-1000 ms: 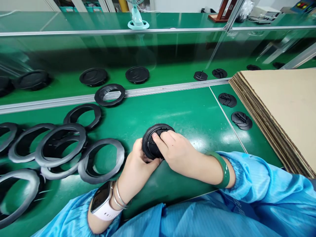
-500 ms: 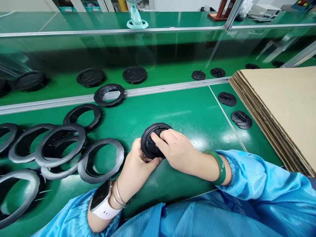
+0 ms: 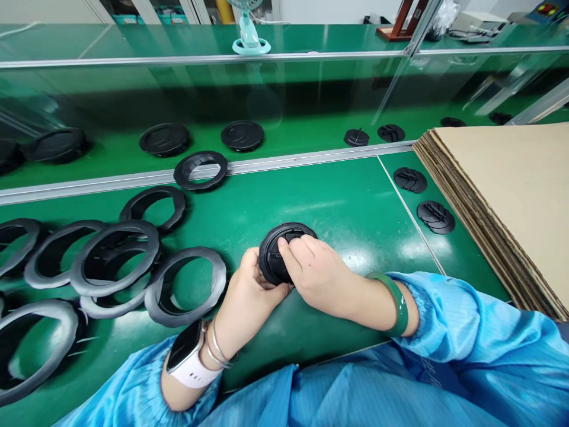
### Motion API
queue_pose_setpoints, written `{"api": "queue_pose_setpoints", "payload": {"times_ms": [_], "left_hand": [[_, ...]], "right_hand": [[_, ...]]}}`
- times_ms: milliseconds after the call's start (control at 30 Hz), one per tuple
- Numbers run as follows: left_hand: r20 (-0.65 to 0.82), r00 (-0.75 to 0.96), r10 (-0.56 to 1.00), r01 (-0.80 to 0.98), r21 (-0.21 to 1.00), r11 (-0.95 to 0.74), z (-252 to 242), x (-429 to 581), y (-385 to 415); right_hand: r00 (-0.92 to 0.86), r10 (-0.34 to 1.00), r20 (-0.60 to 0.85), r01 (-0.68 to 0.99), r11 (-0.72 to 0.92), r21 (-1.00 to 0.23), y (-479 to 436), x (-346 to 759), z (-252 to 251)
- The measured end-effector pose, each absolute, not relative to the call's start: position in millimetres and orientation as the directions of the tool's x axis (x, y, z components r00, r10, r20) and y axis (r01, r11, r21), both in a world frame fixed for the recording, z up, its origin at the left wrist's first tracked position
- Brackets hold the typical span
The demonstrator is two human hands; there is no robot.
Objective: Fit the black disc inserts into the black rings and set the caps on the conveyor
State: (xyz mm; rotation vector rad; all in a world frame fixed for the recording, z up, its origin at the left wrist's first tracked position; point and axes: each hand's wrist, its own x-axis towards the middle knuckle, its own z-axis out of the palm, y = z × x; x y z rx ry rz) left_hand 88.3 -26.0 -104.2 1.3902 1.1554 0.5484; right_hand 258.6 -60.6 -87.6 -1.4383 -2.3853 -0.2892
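A black round plastic part (image 3: 270,260), a ring with a disc set inside it, is held tilted over the green table in front of me. My left hand (image 3: 254,290) grips its rim from the left and below, thumb along the near edge. My right hand (image 3: 317,273) is closed over the disc, with the fingertips on its raised middle; what exactly they pinch is hidden behind the knuckles. Left of my hands lie several loose black rings (image 3: 186,287), some leaning on one another.
Thin black discs (image 3: 435,217) lie in small overlapping stacks to the right. A tall pile of cardboard sheets (image 3: 502,178) stands at the far right. Behind a metal rail (image 3: 311,157), on a green belt, sit black round caps (image 3: 242,136). A small fan (image 3: 251,41) stands on the shelf above.
The round part and both hands appear slightly further right in view, as does most of the scene. My right fingers are curled a little tighter over the disc.
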Motion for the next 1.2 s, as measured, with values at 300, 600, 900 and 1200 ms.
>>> {"api": "queue_pose_setpoints", "payload": {"times_ms": [300, 600, 900, 1200], "left_hand": [[-0.331, 0.388, 0.86, 0.306, 0.927, 0.218, -99.6, 91.5, -26.9], [-0.338, 0.453, 0.825, 0.292, 0.931, 0.221, -100.4, 87.6, -25.0], [-0.319, 0.465, 0.826, 0.118, 0.947, 0.299, -103.2, 89.4, -22.5], [-0.183, 0.475, 0.861, 0.405, 0.914, -0.029, -95.8, 82.5, -18.5]], "right_hand": [[-0.434, 0.838, 0.33, 0.887, 0.462, -0.008, -64.1, 257.9, -82.6], [-0.466, 0.822, 0.328, 0.852, 0.516, -0.082, -56.8, 265.6, -84.2], [0.099, 0.961, 0.257, 0.617, 0.143, -0.774, -38.1, 294.6, -86.2], [0.066, 0.992, 0.107, 0.386, 0.074, -0.92, -33.7, 282.2, -105.0]]}}
